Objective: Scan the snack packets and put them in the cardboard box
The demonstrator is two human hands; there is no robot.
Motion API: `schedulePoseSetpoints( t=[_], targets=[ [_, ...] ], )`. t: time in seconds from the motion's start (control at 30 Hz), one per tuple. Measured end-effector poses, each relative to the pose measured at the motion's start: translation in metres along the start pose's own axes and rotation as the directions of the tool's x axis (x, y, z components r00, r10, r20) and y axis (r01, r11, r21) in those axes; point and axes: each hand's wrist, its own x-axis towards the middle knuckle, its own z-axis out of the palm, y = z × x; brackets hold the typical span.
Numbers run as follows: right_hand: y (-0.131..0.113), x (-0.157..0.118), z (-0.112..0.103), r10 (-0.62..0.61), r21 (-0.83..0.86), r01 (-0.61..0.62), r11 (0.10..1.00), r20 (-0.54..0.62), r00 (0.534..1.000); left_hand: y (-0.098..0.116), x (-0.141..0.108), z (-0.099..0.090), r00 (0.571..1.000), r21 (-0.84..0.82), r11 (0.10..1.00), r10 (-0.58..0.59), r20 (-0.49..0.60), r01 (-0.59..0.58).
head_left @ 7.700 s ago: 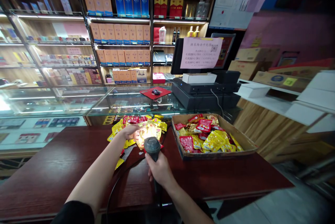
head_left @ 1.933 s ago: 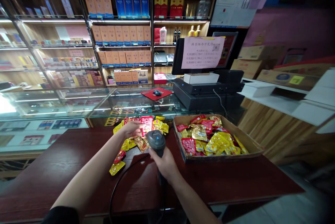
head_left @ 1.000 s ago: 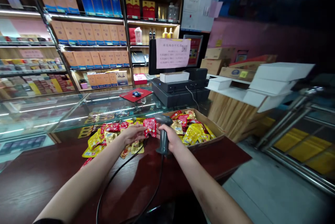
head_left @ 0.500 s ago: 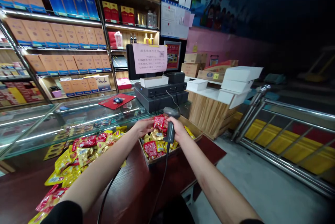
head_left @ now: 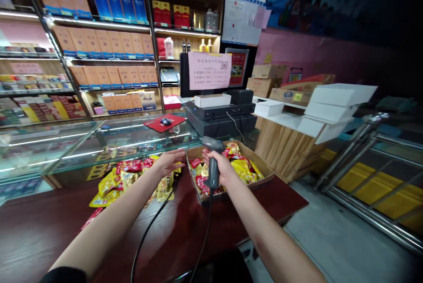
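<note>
My right hand [head_left: 222, 167] is wrapped round the handle of a dark grey barcode scanner [head_left: 213, 173], held upright over a shallow cardboard box [head_left: 269, 173]. Its black cable [head_left: 207, 225] hangs down across the counter. Red, yellow and gold snack packets [head_left: 243, 170] fill the box. Just left of the box, my left hand [head_left: 170, 161] is bare of any packet, its fingers stretched out toward the box's left wall. Under and beside my left forearm lies a loose pile of similar snack packets [head_left: 109, 186] on the dark red wooden counter [head_left: 33, 225].
A glass display case [head_left: 79, 142] runs along behind the pile, with a red mat [head_left: 160, 125] on it. Behind the box stands a monitor [head_left: 184, 76] with a pink sign. White boxes [head_left: 340, 95] are stacked at right, near a metal railing [head_left: 373, 159].
A red packet that was in my left hand is now out of it, and that hand has moved left, away from the scanner. The whole view has turned left.
</note>
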Motion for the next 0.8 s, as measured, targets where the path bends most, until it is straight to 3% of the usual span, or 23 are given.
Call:
schedulePoseSetpoints(
  t=[0.2, 0.33, 0.43, 0.57, 0.8],
  targets=[
    [0.05, -0.009, 0.044, 0.096, -0.052, -0.092, 0.994, 0.074, 0.993, -0.003, -0.048, -0.074, 0.993, -0.069, 0.995, 0.061, -0.102, -0.068],
    [0.094, -0.011, 0.062, 0.151, -0.121, -0.139, 0.983, 0.092, 0.984, -0.023, -0.077, -0.107, 0.983, -0.136, 0.985, 0.088, -0.159, -0.11],
    [0.125, -0.013, 0.071, 0.175, -0.167, -0.155, 0.974, 0.11, 0.978, -0.043, -0.091, -0.126, 0.951, -0.114, 0.979, 0.131, -0.28, -0.168],
    [0.15, -0.012, 0.081, 0.15, -0.183, -0.135, 0.974, 0.07, 0.986, -0.066, -0.097, -0.14, 0.89, -0.017, 0.977, 0.186, -0.415, -0.212],
    [0.156, 0.0, 0.093, 0.187, -0.192, -0.175, 0.966, 0.047, 0.981, -0.085, -0.071, -0.134, 0.915, 0.024, 0.992, 0.127, -0.383, -0.127]
  ],
)
